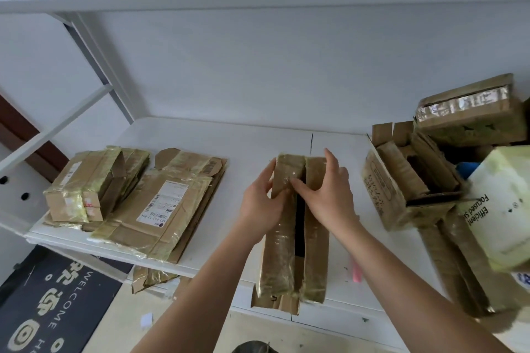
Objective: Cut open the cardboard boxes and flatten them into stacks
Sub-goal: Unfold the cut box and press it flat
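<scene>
A long brown tape-wrapped cardboard box (292,226) lies at the white desk's (223,140) front edge, centre seam slit. Both hands, left hand (259,203) and right hand (327,192), pinch its far-end flaps. It looks light and stiff but tape-slick; gripping the flap edges seems best.

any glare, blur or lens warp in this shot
Head view: soft, even light; glare on the glossy tape of the flattened stack and the foil-taped box; wide-angle bending of the table edge; slightly soft focus; both hands on the centre box readable.
</scene>
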The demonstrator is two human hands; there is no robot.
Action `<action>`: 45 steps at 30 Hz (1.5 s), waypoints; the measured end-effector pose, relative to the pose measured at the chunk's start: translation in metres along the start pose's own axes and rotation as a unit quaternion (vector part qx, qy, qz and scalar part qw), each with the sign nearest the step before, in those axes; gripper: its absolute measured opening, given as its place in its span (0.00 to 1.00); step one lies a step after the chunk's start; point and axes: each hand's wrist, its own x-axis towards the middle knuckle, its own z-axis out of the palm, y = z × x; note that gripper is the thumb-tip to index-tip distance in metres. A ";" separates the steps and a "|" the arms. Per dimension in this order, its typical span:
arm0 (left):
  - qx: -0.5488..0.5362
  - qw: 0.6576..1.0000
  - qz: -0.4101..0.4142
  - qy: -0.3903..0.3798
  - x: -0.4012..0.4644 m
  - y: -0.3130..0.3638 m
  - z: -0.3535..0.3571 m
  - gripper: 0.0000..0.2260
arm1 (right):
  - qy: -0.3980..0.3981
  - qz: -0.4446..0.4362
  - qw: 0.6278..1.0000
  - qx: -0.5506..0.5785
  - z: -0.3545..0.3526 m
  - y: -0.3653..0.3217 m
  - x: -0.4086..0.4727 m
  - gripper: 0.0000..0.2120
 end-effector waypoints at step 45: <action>0.589 0.791 0.139 -0.091 0.013 -0.008 -0.003 0.32 | -0.144 0.145 0.976 -0.070 -0.025 0.105 0.012 0.09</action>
